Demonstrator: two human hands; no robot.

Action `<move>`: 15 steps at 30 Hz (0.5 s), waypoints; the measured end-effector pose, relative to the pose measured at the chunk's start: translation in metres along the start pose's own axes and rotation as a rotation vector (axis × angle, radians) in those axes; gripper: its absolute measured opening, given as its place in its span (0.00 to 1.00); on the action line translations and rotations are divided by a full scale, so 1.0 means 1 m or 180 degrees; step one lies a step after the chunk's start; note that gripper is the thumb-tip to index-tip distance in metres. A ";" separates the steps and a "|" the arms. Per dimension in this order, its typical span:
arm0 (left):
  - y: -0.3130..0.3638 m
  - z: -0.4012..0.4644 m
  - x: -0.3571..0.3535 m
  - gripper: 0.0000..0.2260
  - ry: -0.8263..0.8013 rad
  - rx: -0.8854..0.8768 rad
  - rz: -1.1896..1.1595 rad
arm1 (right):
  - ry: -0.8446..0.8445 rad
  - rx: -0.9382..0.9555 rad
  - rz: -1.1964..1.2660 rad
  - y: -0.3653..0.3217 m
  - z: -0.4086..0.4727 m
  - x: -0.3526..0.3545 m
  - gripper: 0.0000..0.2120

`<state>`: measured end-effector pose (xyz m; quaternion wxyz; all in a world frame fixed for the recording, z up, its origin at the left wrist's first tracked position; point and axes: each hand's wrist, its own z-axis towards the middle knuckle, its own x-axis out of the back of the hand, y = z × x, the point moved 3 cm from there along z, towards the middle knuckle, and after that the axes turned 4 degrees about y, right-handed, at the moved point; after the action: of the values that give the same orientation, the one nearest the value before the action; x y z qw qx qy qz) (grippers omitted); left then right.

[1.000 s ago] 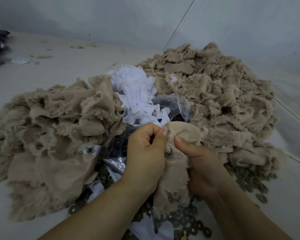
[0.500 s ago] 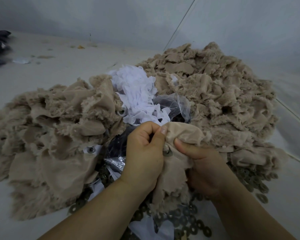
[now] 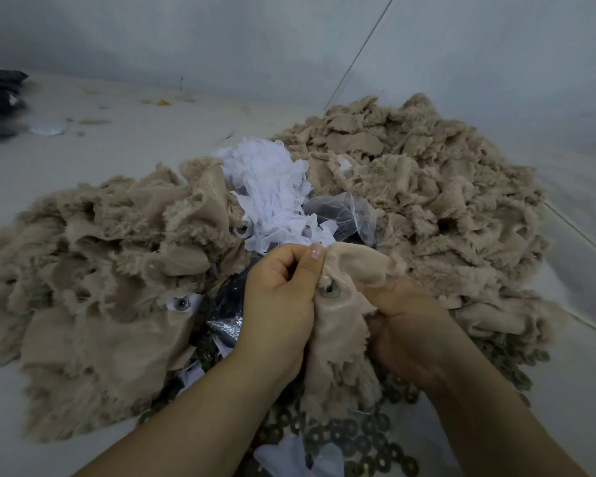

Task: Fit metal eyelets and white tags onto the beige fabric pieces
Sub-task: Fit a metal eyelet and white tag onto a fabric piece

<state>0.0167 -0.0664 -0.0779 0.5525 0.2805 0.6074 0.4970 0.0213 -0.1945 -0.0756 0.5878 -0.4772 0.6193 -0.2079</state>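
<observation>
Head view of an eyelet being seated. The left hand (image 3: 276, 304) pinches the upper edge of 1 beige fabric piece (image 3: 338, 339) between thumb and curled fingers, its thumb lying just left of the metal eyelet (image 3: 329, 290); this grip is closed on the cloth. The right hand (image 3: 403, 325) is curled into the same piece from the right, its fingers partly buried in the fold, so what else it holds cannot be told. The eyelet sits between the 2 hands, touching or almost touching the left thumb, hence nearer the left grip; the piece hangs with its long axis running from far to near, frayed end nearest. White tags (image 3: 272, 194) lie heaped just beyond the hands, with no tag visible on the held piece; loose eyelets (image 3: 358, 442) are strewn near. A finished piece (image 3: 181, 303) with eyelet and tag lies left.
</observation>
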 end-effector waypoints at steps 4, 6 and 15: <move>-0.001 0.001 0.000 0.14 -0.0039 0.0057 -0.0016 | 0.0394 0.0335 -0.0273 -0.001 0.002 0.003 0.13; 0.001 -0.001 -0.001 0.12 -0.0131 0.0047 0.0019 | 0.0481 0.0517 -0.0272 -0.004 0.002 0.005 0.14; 0.003 -0.003 -0.001 0.04 -0.0212 -0.0038 -0.0061 | 0.0738 0.0710 -0.0500 -0.006 0.003 0.014 0.17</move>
<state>0.0131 -0.0670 -0.0751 0.5789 0.2878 0.5884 0.4857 0.0277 -0.2075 -0.0789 0.5437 -0.4289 0.6168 -0.3742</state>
